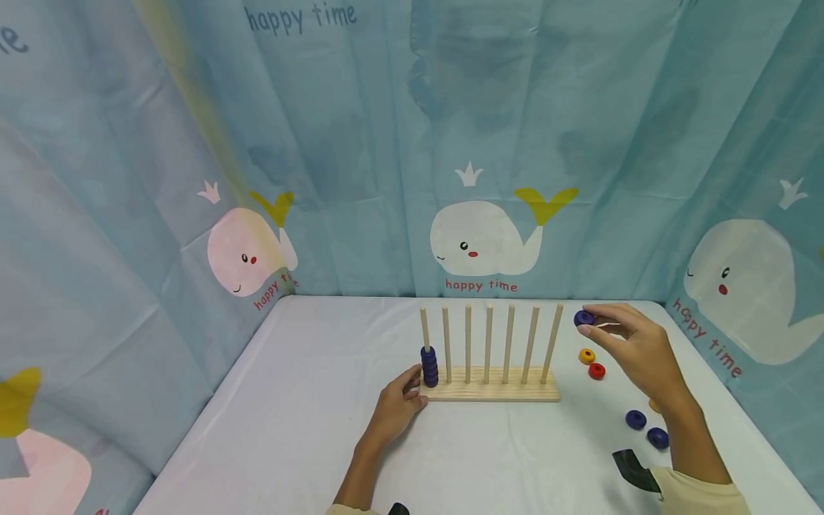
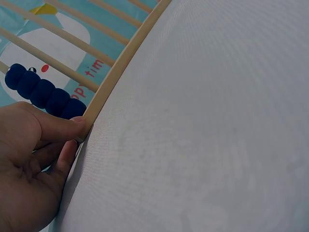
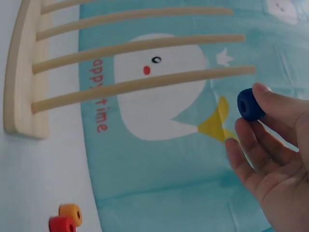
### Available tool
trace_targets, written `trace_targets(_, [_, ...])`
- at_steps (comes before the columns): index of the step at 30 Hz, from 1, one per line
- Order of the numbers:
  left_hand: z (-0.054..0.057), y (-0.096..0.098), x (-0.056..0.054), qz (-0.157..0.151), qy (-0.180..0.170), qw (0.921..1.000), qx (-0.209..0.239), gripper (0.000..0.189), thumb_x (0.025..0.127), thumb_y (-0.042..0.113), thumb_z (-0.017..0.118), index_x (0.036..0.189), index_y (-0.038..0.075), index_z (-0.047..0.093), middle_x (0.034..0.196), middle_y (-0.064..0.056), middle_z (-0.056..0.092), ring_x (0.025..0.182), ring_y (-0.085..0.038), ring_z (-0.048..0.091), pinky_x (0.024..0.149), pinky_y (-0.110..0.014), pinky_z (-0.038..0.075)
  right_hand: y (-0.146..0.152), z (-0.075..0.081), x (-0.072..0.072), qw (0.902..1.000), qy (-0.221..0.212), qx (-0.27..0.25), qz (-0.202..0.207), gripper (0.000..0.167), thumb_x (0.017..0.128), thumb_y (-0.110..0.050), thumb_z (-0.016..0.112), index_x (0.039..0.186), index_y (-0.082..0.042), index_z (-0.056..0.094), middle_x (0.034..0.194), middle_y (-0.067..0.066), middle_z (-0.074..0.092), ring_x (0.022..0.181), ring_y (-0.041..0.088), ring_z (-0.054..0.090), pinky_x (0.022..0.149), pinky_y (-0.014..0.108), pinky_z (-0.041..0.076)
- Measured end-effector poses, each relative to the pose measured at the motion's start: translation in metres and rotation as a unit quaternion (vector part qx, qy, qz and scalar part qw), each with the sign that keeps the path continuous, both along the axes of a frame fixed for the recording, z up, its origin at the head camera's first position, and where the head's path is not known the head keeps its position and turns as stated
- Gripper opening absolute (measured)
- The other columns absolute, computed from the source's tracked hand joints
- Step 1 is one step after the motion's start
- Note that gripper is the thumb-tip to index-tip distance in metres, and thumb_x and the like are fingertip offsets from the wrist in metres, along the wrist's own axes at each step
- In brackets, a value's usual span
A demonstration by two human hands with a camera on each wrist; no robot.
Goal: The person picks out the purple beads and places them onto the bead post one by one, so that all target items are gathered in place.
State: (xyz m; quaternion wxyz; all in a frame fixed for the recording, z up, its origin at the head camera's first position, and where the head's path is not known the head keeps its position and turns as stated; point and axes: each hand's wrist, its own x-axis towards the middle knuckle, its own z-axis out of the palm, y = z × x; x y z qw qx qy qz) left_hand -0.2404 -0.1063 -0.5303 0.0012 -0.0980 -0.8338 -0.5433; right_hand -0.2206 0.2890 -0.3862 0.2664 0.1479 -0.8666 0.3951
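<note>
A wooden peg rack [image 1: 492, 392] with several upright rods stands on the white table. Its leftmost rod carries a stack of dark blue beads [image 1: 429, 367]; the other rods are bare. My left hand [image 1: 395, 404] grips the left end of the base, thumb at the front edge, as the left wrist view also shows. My right hand [image 1: 634, 347] pinches a blue bead [image 3: 249, 105] between thumb and fingertips. That bead is held up at the right, close to the top of the rightmost rod [image 1: 551, 345] and apart from it, its hole showing.
Right of the rack lie a yellow bead [image 1: 586, 355] and a red bead [image 1: 596, 371] side by side. Nearer the right forearm are two blue beads [image 1: 636, 420] and another yellow bead [image 1: 654, 405], partly hidden by the wrist. A blue whale-print curtain [image 1: 360, 143] surrounds the table.
</note>
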Motion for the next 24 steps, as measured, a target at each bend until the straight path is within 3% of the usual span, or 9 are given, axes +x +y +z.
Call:
trace_targets(13, [0.001, 0.001, 0.001, -0.008, 0.004, 0.9999, 0.012, 0.062, 0.089, 0.004, 0.067, 0.146, 0.011, 0.044, 0.135, -0.010, 0.055, 0.120, -0.021, 0.055, 0.097, -0.025, 0.048, -0.025, 0.023, -0.002, 0.9984, 0.034, -0.039, 0.023, 0.039, 0.087, -0.009, 0.073, 0.125, -0.013, 0.066, 0.114, -0.001, 0.062, 0.100, 0.004, 0.058, 0.089, 0.008, 0.045])
trace_targets(24, [0.001, 0.000, 0.000, -0.008, 0.003, 0.9999, 0.010, 0.062, 0.089, 0.003, 0.067, 0.146, 0.010, 0.044, 0.136, -0.009, 0.055, 0.121, -0.021, 0.054, 0.097, -0.024, 0.048, -0.037, 0.028, -0.003, 0.9981, 0.036, -0.041, 0.029, 0.038, 0.086, -0.011, 0.074, 0.124, -0.014, 0.067, 0.114, -0.002, 0.062, 0.099, 0.005, 0.060, 0.092, 0.009, 0.044])
